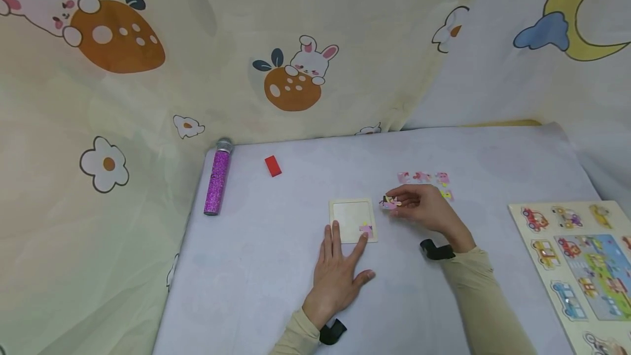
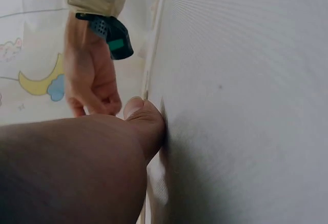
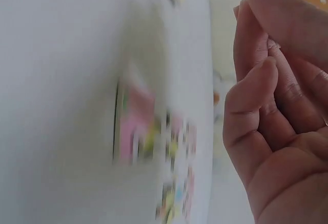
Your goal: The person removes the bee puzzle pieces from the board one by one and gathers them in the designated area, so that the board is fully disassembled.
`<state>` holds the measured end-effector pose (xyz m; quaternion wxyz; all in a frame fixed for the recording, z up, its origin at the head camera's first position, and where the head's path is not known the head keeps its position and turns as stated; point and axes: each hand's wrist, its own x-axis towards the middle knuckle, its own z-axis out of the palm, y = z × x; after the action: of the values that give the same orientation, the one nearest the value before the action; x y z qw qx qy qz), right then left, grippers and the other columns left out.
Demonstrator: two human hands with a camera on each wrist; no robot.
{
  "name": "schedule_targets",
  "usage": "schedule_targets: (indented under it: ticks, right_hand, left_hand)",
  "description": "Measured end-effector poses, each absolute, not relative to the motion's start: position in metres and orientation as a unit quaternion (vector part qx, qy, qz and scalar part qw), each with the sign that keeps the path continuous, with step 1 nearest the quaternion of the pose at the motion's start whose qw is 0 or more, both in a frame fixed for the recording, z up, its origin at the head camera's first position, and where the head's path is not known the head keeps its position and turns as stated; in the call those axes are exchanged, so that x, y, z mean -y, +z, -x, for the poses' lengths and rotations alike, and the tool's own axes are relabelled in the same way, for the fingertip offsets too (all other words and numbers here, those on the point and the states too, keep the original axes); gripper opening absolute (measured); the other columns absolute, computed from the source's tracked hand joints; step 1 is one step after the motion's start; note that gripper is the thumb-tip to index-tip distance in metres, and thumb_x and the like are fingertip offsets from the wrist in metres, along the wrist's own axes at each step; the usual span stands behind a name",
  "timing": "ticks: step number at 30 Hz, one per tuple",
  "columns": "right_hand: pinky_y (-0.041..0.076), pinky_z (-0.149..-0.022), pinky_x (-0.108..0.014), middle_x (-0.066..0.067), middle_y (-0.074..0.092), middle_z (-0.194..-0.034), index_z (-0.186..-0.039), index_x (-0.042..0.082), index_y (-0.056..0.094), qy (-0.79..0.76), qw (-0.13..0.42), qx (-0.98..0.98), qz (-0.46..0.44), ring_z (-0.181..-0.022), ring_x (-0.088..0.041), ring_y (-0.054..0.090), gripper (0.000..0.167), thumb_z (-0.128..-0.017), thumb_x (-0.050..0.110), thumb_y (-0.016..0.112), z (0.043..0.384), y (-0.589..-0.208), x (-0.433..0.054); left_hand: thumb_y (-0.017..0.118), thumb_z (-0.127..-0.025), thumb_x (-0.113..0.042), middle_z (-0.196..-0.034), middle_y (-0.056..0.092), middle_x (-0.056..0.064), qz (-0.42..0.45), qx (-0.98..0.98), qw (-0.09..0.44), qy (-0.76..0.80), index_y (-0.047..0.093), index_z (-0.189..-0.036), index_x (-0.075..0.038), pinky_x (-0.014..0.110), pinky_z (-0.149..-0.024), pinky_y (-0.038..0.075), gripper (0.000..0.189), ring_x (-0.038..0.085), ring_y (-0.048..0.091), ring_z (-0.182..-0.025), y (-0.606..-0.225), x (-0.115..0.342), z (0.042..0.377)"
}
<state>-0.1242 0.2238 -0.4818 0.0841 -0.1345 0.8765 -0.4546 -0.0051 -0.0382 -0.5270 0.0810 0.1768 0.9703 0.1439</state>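
A small square puzzle tray (image 1: 335, 210) with a pale rim lies mid-table, a pink and yellow puzzle piece (image 1: 366, 229) in its lower right corner. My left hand (image 1: 337, 278) is spread flat, fingertips on the tray's near edge; its thumb (image 2: 146, 121) shows in the left wrist view. Just right of the tray, my right hand (image 1: 419, 207) pinches a small multicoloured puzzle piece (image 1: 388, 202) between thumb and fingers. In the right wrist view the right hand (image 3: 287, 101) shows curled fingers, the pinched piece hidden there. Further loose pieces (image 1: 442, 177) lie partly behind this hand.
A purple glittery microphone (image 1: 217, 182) lies at the table's left edge, with a red rectangular block (image 1: 273, 166) to its right. At the far right is a large wooden puzzle board (image 1: 542, 278) with vehicle pictures. A printed cloth (image 1: 222, 70) hangs behind the table.
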Motion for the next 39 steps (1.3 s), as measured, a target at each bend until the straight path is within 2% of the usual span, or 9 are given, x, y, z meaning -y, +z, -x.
schedule_targets:
  ticks: [5, 10, 14, 20, 28, 39]
  right_hand:
    - [0.056, -0.080, -0.017, -0.012, 0.077, -0.119, -0.125, 0.011, 0.076, -0.430, 0.069, -0.892, 0.117, -0.097, -0.014, 0.072, 0.036, -0.090, 0.006, 0.084, 0.121, -0.485, -0.258]
    - [0.053, -0.077, -0.019, -0.010, 0.077, -0.113, -0.123, 0.011, 0.076, -0.400, 0.057, -0.907, 0.118, -0.091, -0.005, 0.065, 0.034, -0.091, 0.002, 0.082, 0.115, -0.488, -0.287]
    - [0.052, -0.074, -0.020, -0.008, 0.076, -0.107, -0.120, 0.010, 0.077, -0.378, 0.060, -0.917, 0.112, -0.085, -0.007, 0.062, 0.031, -0.090, 0.004, 0.083, 0.111, -0.491, -0.301]
    - [0.046, -0.069, -0.023, -0.005, 0.072, -0.097, -0.119, 0.009, 0.077, -0.348, 0.095, -0.928, 0.097, -0.082, -0.015, 0.057, 0.032, -0.088, 0.008, 0.085, 0.108, -0.495, -0.310]
    - [0.042, -0.068, -0.024, -0.005, 0.067, -0.094, -0.117, 0.008, 0.079, -0.334, 0.080, -0.934, 0.097, -0.081, -0.013, 0.053, 0.035, -0.084, 0.007, 0.089, 0.108, -0.498, -0.309]
    - [0.041, -0.069, -0.025, -0.004, 0.068, -0.091, -0.120, 0.007, 0.078, -0.328, 0.098, -0.936, 0.080, -0.082, -0.015, 0.054, 0.037, -0.085, 0.012, 0.089, 0.106, -0.499, -0.308]
  left_hand:
    - [0.061, -0.100, -0.063, -0.173, 0.004, 0.035, -0.179, -0.970, 0.079, 0.145, 0.035, -0.167, -0.034, 0.060, -0.127, 0.029, 0.078, 0.053, 0.007, -0.162, -0.527, 0.038, 0.005]
    - [0.062, -0.100, -0.062, -0.173, 0.003, 0.035, -0.180, -0.968, 0.080, 0.152, 0.035, -0.167, -0.033, 0.061, -0.127, 0.029, 0.078, 0.053, 0.007, -0.162, -0.528, 0.038, 0.005]
    - [0.060, -0.100, -0.062, -0.173, 0.003, 0.035, -0.181, -0.969, 0.080, 0.150, 0.034, -0.167, -0.033, 0.061, -0.127, 0.029, 0.077, 0.053, 0.006, -0.162, -0.529, 0.038, 0.004]
    - [0.060, -0.100, -0.062, -0.173, 0.003, 0.035, -0.182, -0.969, 0.080, 0.149, 0.034, -0.167, -0.033, 0.061, -0.127, 0.028, 0.077, 0.053, 0.006, -0.162, -0.530, 0.038, 0.005]
    - [0.059, -0.101, -0.062, -0.173, 0.002, 0.035, -0.182, -0.968, 0.080, 0.153, 0.034, -0.167, -0.033, 0.061, -0.127, 0.029, 0.077, 0.053, 0.005, -0.162, -0.531, 0.038, 0.006]
    - [0.059, -0.101, -0.062, -0.173, 0.002, 0.035, -0.180, -0.968, 0.088, 0.151, 0.033, -0.168, -0.033, 0.061, -0.127, 0.027, 0.077, 0.053, 0.004, -0.162, -0.530, 0.038, 0.006]
